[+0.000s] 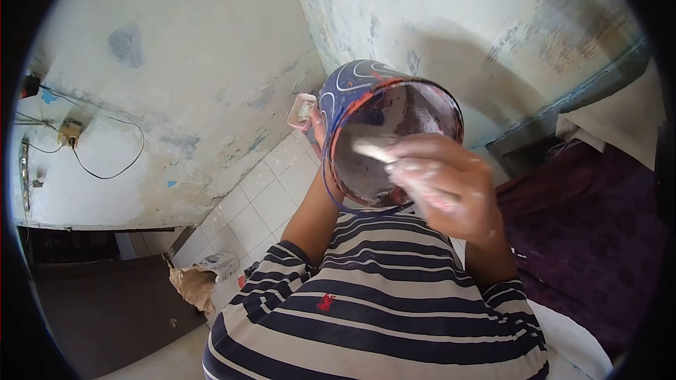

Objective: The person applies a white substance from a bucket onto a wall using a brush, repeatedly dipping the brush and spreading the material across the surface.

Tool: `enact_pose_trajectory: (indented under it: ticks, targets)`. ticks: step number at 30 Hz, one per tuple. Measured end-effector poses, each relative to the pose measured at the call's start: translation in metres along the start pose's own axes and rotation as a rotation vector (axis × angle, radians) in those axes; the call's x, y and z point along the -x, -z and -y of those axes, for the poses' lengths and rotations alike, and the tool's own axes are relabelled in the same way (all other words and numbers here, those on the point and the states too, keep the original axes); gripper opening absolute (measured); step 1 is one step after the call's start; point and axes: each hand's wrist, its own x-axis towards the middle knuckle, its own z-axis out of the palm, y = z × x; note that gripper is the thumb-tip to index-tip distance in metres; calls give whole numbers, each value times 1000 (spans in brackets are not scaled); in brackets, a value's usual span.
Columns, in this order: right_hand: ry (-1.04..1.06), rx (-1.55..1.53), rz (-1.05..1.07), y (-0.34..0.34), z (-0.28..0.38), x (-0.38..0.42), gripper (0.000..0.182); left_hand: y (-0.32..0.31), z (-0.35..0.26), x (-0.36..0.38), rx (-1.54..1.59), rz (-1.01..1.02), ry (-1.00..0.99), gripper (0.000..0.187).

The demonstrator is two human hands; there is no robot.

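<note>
A blue bucket (352,88) with white swirls and red smears on its rim is tilted, its mouth facing me. My left hand (317,130) grips it from the left side, mostly hidden behind it. Beside that hand is a small pink container (301,112) with whitish stuff inside; whether the fingers hold it too is unclear. My right hand (447,179), smeared with white, is closed round a pale, blurred tool (373,149) in front of the bucket's mouth. What kind of tool it is I cannot tell.
Patchy walls (211,63) meet in a corner ahead. Wires run from a socket (69,131) on the left. A torn paper bag (193,285) lies on the tiled floor (246,204) beside a brown surface (113,309). Dark purple cloth (584,239) is on the right.
</note>
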Motion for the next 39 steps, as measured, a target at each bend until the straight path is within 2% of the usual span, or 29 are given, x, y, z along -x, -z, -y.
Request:
enact_pose_trajectory:
  ticks: [1, 3, 4, 5, 6, 7, 9, 10, 11, 14, 19, 23, 25, 26, 27, 29, 33, 35, 36, 38, 39]
  targets:
    - [1, -2, 4, 7, -4, 4, 19, 10, 8, 6, -47, 7, -28, 86]
    - [77, 30, -168, 21, -15, 11, 24, 25, 18, -6, -145, 23, -91, 85]
    - [-6, -103, -300, 21, -21, 20, 26, -39, -9, 20, 280, 45, 98, 72]
    - [-91, -235, -430, 20, -31, 33, 28, -70, -23, 31, 282, 47, 91, 72]
    - [-8, -81, -481, 22, -47, 41, 26, -92, -33, 39, 319, 112, 86, 69]
    - [-3, -79, -477, 21, -50, 43, 26, -101, -35, 41, 356, 178, 83, 66]
    - [-369, -737, -864, 21, -51, 50, 25, -106, -32, 39, 371, 229, 77, 65]
    - [-455, -764, -868, 22, -58, 58, 27, -109, -32, 40, 365, 147, 126, 76]
    - [-449, -757, -873, 20, -64, 63, 27, -111, -31, 42, 357, 65, 176, 87]
    - [-490, -1031, -935, 17, -75, 71, 28, -112, -27, 44, 353, 71, 224, 88]
    - [-429, -965, -934, 14, -86, 78, 28, -101, -20, 47, 368, 94, 247, 76]
    - [-367, -777, -1048, 26, -92, 71, 29, -67, -13, 48, 350, 123, 250, 75]
    - [-342, -394, -1084, 36, -113, 74, 27, -59, -17, 52, 364, 59, 229, 76]
    - [-310, -235, -1087, 38, -133, 77, 18, -64, -26, 58, 345, 92, 255, 75]
    - [-302, -227, -1103, 38, -142, 73, 18, -63, -30, 59, 338, 105, 268, 75]
    - [-284, 277, -806, 37, -152, 63, 10, -60, -37, 58, 286, 95, 258, 75]
    - [-298, 438, -726, 39, -152, 26, 10, -54, -48, 53, 316, 48, 264, 73]
    - [-37, 500, -718, 58, -135, 3, 15, -38, -50, 47, 285, 44, 238, 72]
    - [-47, 502, -712, 67, -119, -13, 15, -30, -51, 48, 248, 32, 209, 71]
    - [321, 1073, -692, 72, -84, -40, 19, -26, -62, 51, 275, 22, 242, 72]
    - [313, 1079, -686, 65, -84, -42, 19, -25, -67, 49, 296, 27, 265, 73]
